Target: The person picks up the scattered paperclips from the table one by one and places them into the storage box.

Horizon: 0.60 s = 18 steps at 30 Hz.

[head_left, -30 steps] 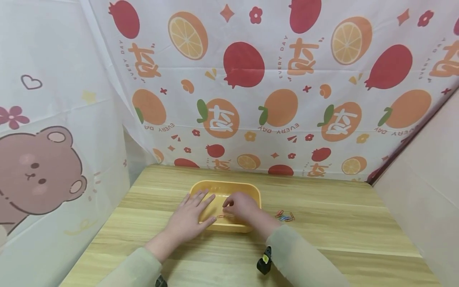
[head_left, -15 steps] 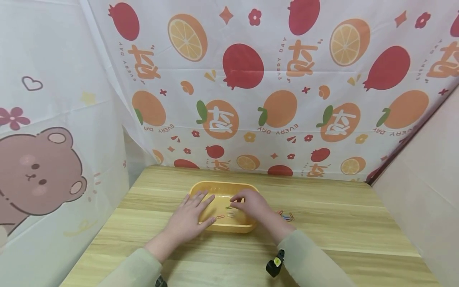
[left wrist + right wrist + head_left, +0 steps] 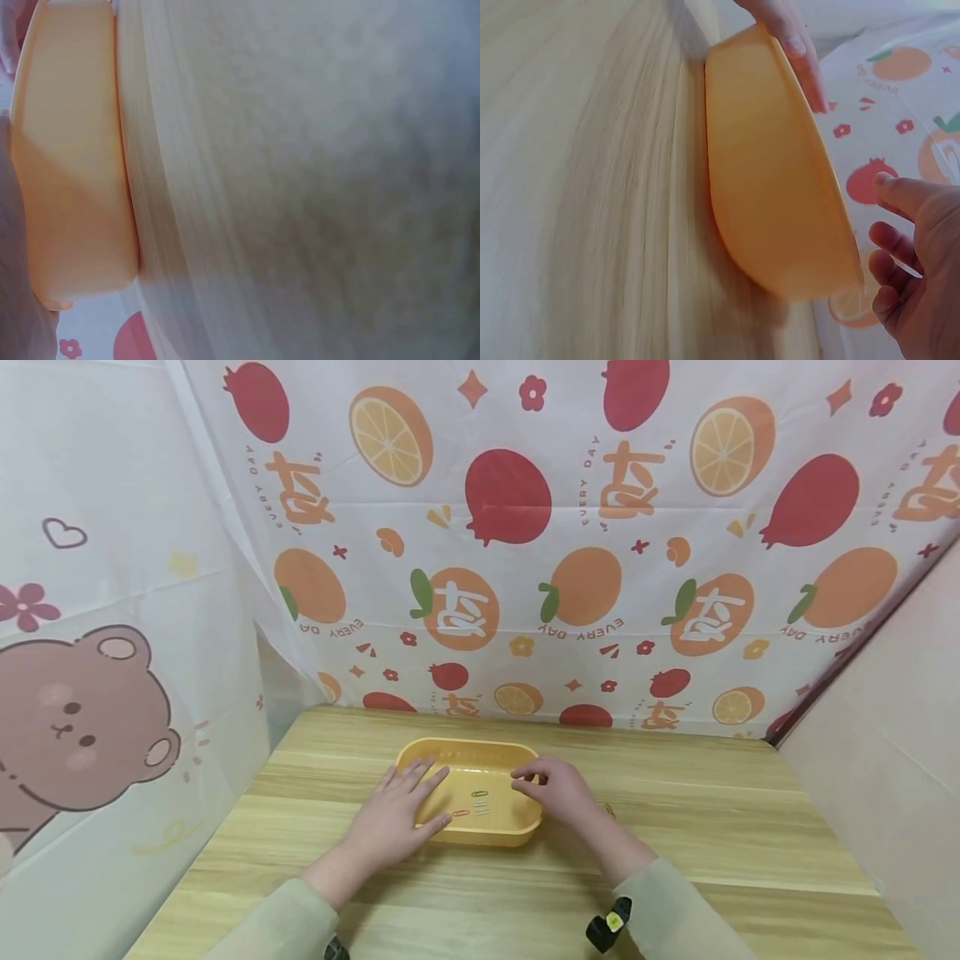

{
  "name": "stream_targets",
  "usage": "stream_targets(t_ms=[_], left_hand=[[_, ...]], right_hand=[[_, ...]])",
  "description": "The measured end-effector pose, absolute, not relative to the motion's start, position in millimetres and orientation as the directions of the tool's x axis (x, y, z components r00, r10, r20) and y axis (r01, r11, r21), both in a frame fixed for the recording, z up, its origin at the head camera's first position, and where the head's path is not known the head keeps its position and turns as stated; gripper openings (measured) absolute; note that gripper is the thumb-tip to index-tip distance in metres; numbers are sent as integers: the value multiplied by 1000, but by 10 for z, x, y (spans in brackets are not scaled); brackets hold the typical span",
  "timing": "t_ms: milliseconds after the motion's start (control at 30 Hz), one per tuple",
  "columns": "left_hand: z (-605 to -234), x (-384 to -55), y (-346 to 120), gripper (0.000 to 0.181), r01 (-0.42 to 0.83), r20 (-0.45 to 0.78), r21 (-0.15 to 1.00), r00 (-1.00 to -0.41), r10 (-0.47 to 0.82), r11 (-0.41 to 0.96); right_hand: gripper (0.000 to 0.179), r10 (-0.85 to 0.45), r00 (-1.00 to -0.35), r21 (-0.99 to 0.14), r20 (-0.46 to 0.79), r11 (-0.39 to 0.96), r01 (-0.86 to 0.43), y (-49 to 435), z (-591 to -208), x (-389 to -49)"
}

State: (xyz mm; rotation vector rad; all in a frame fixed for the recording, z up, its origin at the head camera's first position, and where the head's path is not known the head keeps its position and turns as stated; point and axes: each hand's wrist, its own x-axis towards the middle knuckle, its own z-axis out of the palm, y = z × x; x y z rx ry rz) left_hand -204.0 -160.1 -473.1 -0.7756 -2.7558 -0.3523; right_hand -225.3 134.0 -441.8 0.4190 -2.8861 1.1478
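Note:
A shallow yellow tray (image 3: 480, 837) stands on the wooden table. Spread fingers of my left hand (image 3: 397, 814) lie over its left end, the thumb at the near rim. Inside the tray are a green paper clip (image 3: 480, 793), a red paper clip (image 3: 461, 813) and some pale clips (image 3: 482, 808) side by side. Over the tray's right rim hovers my right hand (image 3: 558, 789); in the right wrist view its thumb (image 3: 907, 193) and loosely bent fingers stand apart with nothing between them. One loose paper clip (image 3: 610, 811) shows past the right forearm, which hides others on the table.
Wooden tabletop (image 3: 712, 827) extends on both sides of the tray. A fruit-print cloth (image 3: 525, 568) hangs behind it, a bear-print cloth (image 3: 112, 568) on the left, and a pale wall (image 3: 892, 760) stands on the right.
My right hand has moved right, from low inside the tray to its right rim, uncovering the green and pale clips. Its forearm now covers most of the clips on the table. The left hand stays put.

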Motion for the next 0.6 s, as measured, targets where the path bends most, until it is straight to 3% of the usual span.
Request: stream_targets(t_ms=[300,600], left_hand=[[-4751,-2030,-1610,72,541,324,157,-819,474,827],[-4782,-2036,-1609,72,541,331,154,-817,472,827]], right_hand=[[13,-152,-977,-711,151,670,-214,1662,-4555,-2203],[13,-102,-989,-714,109,684,-149,2057,-4703,-2104]])
